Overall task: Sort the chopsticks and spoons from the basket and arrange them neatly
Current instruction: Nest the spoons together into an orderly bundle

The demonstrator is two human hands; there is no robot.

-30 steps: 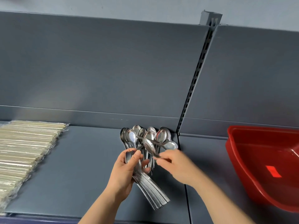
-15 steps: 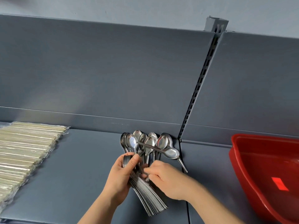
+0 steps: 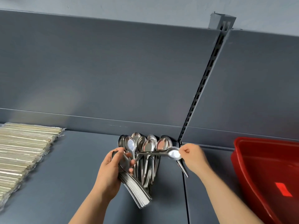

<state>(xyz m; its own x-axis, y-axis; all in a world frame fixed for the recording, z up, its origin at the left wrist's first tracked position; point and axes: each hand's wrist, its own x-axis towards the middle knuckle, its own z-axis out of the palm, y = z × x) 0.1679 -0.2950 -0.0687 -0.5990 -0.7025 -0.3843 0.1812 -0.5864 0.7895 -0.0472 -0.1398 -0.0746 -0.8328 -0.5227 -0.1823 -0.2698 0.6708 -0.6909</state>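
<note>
Leaving spoon bundle point(image 3: 137, 191), right hand point(image 3: 193, 156) now pinches crosswise spoon point(image 3: 174, 154).

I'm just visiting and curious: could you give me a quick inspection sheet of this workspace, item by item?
Surface: grey shelf, with a seam running down it just right of the spoons.
Job's things: spoons fanned out, bowls toward the back; a stack of spoons; one spoon lying crosswise over the fan; wrapped chopsticks in rows at the left; red basket at the right, no cutlery in the part seen.
Clutter: nothing seen.
Hands: left hand grips the stack; right hand pinches the crosswise spoon at its bowl.
Cables: nothing seen.
Surroundings: grey back panel and a slotted upright.
</note>
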